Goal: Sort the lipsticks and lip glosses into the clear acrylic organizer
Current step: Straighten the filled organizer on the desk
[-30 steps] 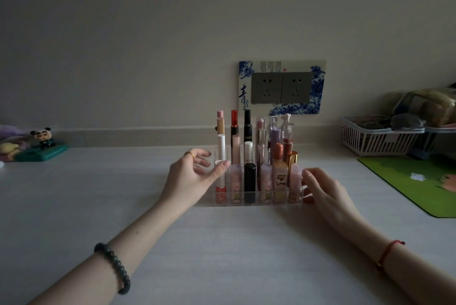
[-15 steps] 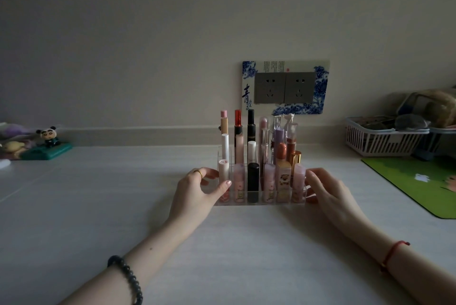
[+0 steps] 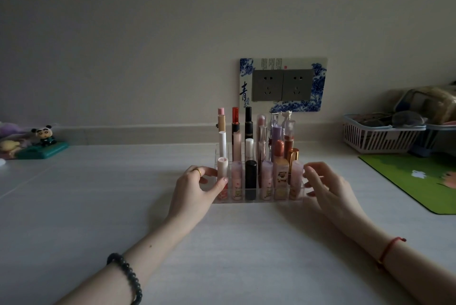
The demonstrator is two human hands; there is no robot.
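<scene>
The clear acrylic organizer (image 3: 257, 200) stands mid-table, its slots filled with several upright lipsticks and lip glosses. A black lipstick (image 3: 251, 176) is in the front row and a red-capped tube (image 3: 235, 117) in the back row. My left hand (image 3: 195, 191) clasps the organizer's left end, with the thumb on the front by a white-capped gloss (image 3: 222, 169) and the fingers behind. My right hand (image 3: 328, 188) presses its curled fingers against the right end, beside a pale pink tube (image 3: 296, 174).
A white slatted basket (image 3: 380, 139) and a green mat (image 3: 419, 178) lie at the right. A panda figure on a teal stand (image 3: 44, 139) sits at the far left. Behind the organizer, a double wall socket (image 3: 282, 85) is set in the wall.
My left hand has come down from the tops of the left tubes and closed on the organizer's left end. My right hand stays at the right end.
</scene>
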